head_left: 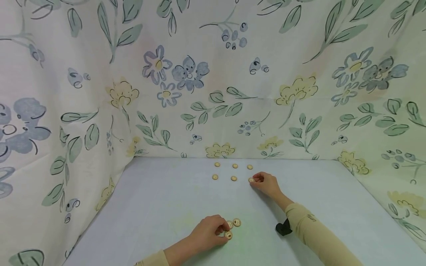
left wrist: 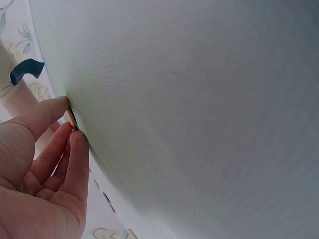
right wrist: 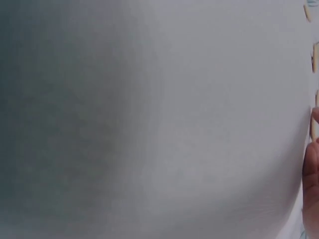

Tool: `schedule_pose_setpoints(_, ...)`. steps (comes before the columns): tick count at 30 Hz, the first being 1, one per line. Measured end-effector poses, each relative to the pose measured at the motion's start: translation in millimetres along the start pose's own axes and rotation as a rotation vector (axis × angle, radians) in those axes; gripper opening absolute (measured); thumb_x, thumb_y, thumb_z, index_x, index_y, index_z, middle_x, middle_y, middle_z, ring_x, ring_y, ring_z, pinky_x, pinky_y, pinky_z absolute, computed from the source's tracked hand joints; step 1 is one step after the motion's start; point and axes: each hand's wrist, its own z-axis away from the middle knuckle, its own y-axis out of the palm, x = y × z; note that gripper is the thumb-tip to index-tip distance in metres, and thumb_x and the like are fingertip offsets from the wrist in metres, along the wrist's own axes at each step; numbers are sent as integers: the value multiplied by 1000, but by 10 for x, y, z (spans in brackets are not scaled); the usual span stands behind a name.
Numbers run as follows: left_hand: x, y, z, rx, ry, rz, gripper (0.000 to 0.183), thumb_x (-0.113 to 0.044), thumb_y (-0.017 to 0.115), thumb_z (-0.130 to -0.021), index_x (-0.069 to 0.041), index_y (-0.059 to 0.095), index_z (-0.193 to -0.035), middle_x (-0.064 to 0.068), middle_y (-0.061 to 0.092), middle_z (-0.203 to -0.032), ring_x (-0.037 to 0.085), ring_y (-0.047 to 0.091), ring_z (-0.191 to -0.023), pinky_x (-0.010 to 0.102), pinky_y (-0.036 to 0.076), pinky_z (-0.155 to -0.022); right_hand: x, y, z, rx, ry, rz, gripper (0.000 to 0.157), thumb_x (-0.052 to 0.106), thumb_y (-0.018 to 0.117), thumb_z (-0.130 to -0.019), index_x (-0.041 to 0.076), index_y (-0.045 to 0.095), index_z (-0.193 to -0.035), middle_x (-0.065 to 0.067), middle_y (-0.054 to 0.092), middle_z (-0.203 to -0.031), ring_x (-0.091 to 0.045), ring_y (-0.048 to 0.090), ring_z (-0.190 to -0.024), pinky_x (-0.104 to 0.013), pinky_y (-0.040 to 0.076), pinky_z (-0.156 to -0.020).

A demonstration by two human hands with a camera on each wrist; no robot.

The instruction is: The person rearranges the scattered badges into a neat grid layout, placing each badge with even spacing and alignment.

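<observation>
My left hand [head_left: 209,233] is low in the middle of the head view, pinching a small round wooden disc with a dark mark [head_left: 227,235] between thumb and fingers. In the left wrist view that disc [left wrist: 72,118] appears edge-on between the fingertips. Two similar discs lie just beyond: one partly behind the fingers [head_left: 230,224], the other a marked disc to its right [head_left: 236,222]. Farther back, my right hand [head_left: 267,183] holds a wooden disc [head_left: 251,180] by its edges at the table surface. Only part of this hand shows in the right wrist view.
Three discs form a back row, with the middle disc [head_left: 235,166] among them. In front, a left disc [head_left: 215,177] and another disc [head_left: 234,178] line up with the right hand's disc. A pale table [head_left: 159,203] meets a floral cloth [head_left: 213,125] behind and at both sides.
</observation>
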Motion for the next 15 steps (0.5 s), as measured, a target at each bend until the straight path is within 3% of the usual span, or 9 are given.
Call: schedule_pose_setpoints(15,16,-1,-4,9,2,8,13,-12,78,-81,-14,67,-88,-13,54,-79,0,50,-71,17,45,-65,8,2,203,24,26,-90,28,15,78,-82,2,67,-105,-2,65,-85,-16,57,-79,-24,46,-65)
